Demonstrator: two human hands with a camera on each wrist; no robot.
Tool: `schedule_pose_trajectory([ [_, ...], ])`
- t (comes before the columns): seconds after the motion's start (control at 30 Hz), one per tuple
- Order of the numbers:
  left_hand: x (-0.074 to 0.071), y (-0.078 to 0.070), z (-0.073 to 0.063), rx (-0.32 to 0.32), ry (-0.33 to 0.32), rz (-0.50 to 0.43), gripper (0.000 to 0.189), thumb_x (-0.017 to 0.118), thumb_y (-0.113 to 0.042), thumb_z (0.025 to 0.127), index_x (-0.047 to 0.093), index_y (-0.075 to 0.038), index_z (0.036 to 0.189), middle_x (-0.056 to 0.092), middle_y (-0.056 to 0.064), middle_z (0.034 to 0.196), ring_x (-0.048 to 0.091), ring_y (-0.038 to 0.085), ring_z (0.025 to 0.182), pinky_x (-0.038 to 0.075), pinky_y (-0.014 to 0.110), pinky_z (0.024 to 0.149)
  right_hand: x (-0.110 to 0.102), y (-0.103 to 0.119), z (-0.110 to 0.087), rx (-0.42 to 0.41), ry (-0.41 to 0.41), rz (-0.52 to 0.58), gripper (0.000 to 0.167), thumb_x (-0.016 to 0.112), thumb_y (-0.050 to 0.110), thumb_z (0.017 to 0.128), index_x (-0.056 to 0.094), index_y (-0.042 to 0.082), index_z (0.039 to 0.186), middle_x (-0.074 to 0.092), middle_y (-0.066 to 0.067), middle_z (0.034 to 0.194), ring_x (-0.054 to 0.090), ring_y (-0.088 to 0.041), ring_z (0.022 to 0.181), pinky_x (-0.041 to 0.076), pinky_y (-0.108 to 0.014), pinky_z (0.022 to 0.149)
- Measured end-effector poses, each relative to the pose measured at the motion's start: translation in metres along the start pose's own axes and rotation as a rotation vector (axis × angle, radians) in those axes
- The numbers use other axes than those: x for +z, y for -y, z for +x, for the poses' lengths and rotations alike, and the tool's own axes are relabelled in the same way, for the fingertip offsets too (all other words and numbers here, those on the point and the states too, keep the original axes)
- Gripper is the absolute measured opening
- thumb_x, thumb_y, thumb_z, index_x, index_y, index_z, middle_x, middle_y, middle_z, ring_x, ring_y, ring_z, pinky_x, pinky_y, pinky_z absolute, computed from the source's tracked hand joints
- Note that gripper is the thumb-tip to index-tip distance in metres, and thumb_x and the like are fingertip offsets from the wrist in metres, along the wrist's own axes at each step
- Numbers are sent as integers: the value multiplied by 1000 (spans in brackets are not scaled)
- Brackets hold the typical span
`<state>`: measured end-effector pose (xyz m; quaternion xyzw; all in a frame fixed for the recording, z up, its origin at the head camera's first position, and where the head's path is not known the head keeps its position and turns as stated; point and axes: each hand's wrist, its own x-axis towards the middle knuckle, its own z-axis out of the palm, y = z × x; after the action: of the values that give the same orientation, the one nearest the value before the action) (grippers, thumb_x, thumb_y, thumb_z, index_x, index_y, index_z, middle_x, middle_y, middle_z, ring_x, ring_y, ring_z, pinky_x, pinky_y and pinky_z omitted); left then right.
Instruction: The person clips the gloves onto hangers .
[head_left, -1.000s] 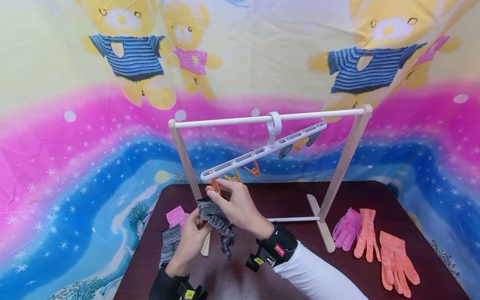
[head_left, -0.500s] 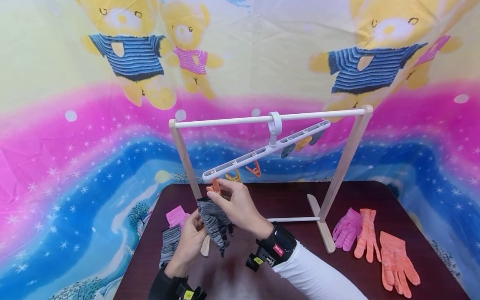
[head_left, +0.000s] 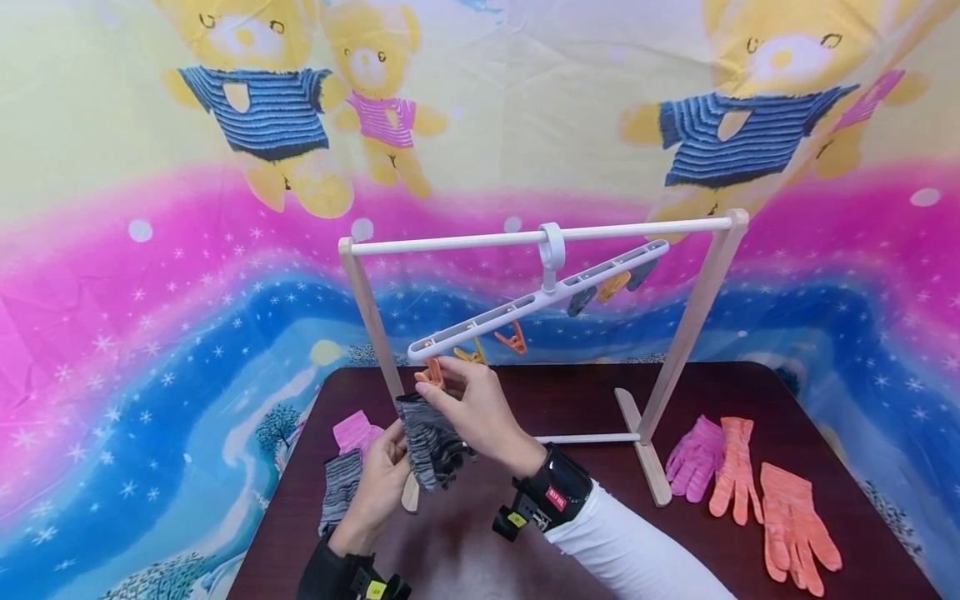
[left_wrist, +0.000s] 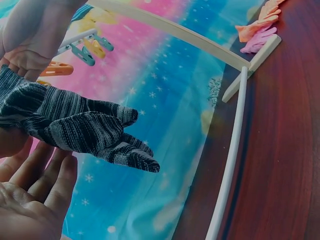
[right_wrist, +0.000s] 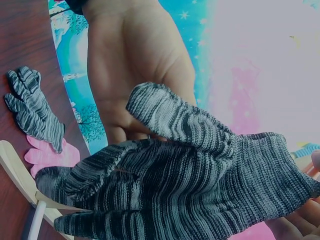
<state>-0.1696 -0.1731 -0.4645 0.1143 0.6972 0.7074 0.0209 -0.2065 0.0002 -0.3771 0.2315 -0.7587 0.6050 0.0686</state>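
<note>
A black-and-grey knit glove point(head_left: 427, 442) hangs fingers-down under the left end of the white clip hanger point(head_left: 525, 304). My left hand point(head_left: 382, 479) holds it at the cuff side; in the left wrist view its fingers point(left_wrist: 60, 180) lie along the glove's underside. With thumb and fingers, my right hand point(head_left: 483, 408) pinches the orange clothespin point(head_left: 431, 373) at the hanger's end, right above the cuff. The right wrist view shows the glove point(right_wrist: 190, 185) across the front, its cuff reaching the right hand's fingertips at the edge. The clothespin's jaws are hidden there.
The hanger hooks over the rod point(head_left: 637, 229) of a wooden stand and tilts down leftward, with several other clothespins point(head_left: 613, 286). A second grey glove point(head_left: 341, 487) and a pink one point(head_left: 356, 431) lie left on the table; a purple-pink glove point(head_left: 696, 458) and two orange gloves point(head_left: 798, 525) lie right.
The held glove has turned, and its dangling fingers have drawn up and bunched. The hanger has shifted slightly to the right. Both hands keep nearly the same place.
</note>
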Motion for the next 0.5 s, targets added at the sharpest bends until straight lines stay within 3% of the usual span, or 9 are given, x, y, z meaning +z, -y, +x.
schedule_pose_trajectory([
  [0.13, -1, 5, 0, -16, -31, 17, 46, 54, -13, 104, 45, -5, 149, 65, 10, 138, 65, 2, 118, 52, 21, 97, 1, -2, 1, 1, -7, 4, 32, 72, 21, 94, 70, 11, 125, 77, -7, 113, 74, -17, 105, 58, -32, 92],
  [0.3, -3, 7, 0, -108, -128, 92, 37, 48, -9, 106, 49, 2, 141, 60, 22, 139, 64, -5, 112, 51, 19, 94, 1, -3, 1, -7, -15, -7, 29, 72, 20, 95, 70, 11, 122, 78, -7, 112, 75, -17, 105, 58, -31, 91],
  [0.4, -4, 7, 0, -150, -180, 87, 35, 48, -10, 106, 50, 5, 138, 66, 19, 130, 66, -4, 103, 54, 21, 89, 1, -4, 1, -11, -17, -16, 30, 71, 19, 95, 70, 9, 123, 78, -8, 112, 75, -17, 105, 58, -32, 91],
  [0.5, -6, 8, 1, -161, -212, 51, 32, 47, -7, 106, 51, 6, 135, 71, 9, 115, 67, 0, 96, 56, 23, 86, 1, -5, 1, -12, -22, -21, 32, 71, 18, 95, 69, 7, 124, 78, -9, 112, 75, -18, 106, 58, -32, 91],
])
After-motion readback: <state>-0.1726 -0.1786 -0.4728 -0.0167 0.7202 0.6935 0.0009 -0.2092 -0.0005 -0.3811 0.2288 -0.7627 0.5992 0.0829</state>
